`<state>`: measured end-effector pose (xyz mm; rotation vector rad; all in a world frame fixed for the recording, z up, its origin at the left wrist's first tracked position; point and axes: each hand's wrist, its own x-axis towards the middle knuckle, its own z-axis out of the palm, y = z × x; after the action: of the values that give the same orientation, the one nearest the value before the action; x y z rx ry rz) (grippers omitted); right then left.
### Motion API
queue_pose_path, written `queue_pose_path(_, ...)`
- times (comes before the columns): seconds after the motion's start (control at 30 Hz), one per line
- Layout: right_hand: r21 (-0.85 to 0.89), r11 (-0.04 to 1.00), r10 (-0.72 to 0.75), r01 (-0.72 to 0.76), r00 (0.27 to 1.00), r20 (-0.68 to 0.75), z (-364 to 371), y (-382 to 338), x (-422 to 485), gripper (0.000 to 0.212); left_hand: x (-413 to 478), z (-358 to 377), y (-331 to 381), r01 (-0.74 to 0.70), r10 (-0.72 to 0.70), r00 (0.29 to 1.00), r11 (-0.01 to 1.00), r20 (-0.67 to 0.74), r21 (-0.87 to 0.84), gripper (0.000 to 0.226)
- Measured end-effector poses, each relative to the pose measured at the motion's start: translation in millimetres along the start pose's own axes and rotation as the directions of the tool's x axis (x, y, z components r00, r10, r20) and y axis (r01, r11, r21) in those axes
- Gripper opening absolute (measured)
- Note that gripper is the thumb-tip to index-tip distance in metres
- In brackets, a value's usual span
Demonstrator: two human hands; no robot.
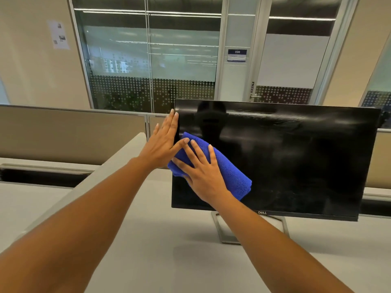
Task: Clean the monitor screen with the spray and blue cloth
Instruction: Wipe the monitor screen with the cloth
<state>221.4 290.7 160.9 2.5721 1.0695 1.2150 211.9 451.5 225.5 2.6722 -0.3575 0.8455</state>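
The screen is showing glossy black, mirroring a dark figure, with pale streaks smearing its upper right. The cloth, centre frame, is looking like soft, nubby blue microfibre with a woven grain. The stand is gleaming as brushed grey metal. The desk is reading matt, smooth pale grey. Behind, upper frame, the glass wall is shining, dotted with frosted film.
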Motion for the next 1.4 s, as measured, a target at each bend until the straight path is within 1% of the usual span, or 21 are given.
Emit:
queue_pose_path(0.2,-0.025,0.989,-0.144,0.146,0.988,0.052,21,-17,-34,0.062,-26,19,-7,0.007,-0.01,0.999,0.998,0.053,0.061,0.071)
queue_pose_path(0.37,-0.073,0.971,-0.218,0.228,0.968,0.125,32,-25,-60,0.062,-46,33,-9,0.008,-0.012,0.998,0.998,0.061,0.07,0.068)
queue_pose_path(0.5,-0.114,0.954,-0.259,0.276,0.956,0.14,34,-18,-76,0.067,-58,41,-12,0.011,-0.021,0.996,0.993,0.09,0.115,0.08)
queue_pose_path(0.6,-0.142,0.953,-0.253,0.269,0.96,0.12,30,-4,-83,0.07,-66,45,-13,0.016,-0.027,0.995,0.994,0.099,0.111,0.082)
queue_pose_path(0.67,-0.166,0.951,-0.244,0.261,0.963,0.112,29,7,-91,0.073,-71,48,-14,0.019,-0.027,0.994,0.997,0.103,0.074,0.079)
queue_pose_path(0.77,-0.19,0.961,-0.187,0.2,0.979,0.084,27,28,-105,0.08,-75,52,-12,0.045,-0.03,0.99,0.994,0.139,-0.103,0.066)
queue_pose_path(0.83,-0.204,0.966,-0.147,0.159,0.986,0.073,26,37,-111,0.081,-77,54,-11,0.074,-0.04,0.986,0.975,0.162,-0.208,0.064)
queue_pose_path(0.87,-0.204,0.968,-0.138,0.149,0.988,0.069,26,38,-113,0.081,-79,54,-11,0.084,-0.044,0.985,0.969,0.169,-0.233,0.063)
queue_pose_path(1.03,-0.159,0.979,-0.123,0.13,0.991,0.054,28,20,-104,0.078,-84,56,-15,0.097,-0.042,0.976,0.961,0.212,-0.258,0.062)
queue_pose_path(1.13,-0.126,0.972,-0.187,0.198,0.978,0.091,29,-1,-88,0.08,-85,54,-18,0.078,-0.018,0.972,0.966,0.234,-0.247,0.062)
queue_pose_path(1.2,-0.116,0.96,-0.239,0.254,0.962,0.131,31,-20,-73,0.078,-84,52,-19,0.073,-0.007,0.969,0.963,0.247,-0.259,0.071)
queue_pose_path(1.27,-0.108,0.956,-0.254,0.273,0.953,0.163,33,-36,-61,0.074,-84,50,-20,0.09,-0.015,0.967,0.954,0.253,-0.286,0.077)
queue_pose_path(1.4,-0.125,0.961,-0.227,0.247,0.962,0.151,35,-45,-56,0.071,-83,51,-18,0.109,-0.033,0.968,0.948,0.247,-0.3,0.065)
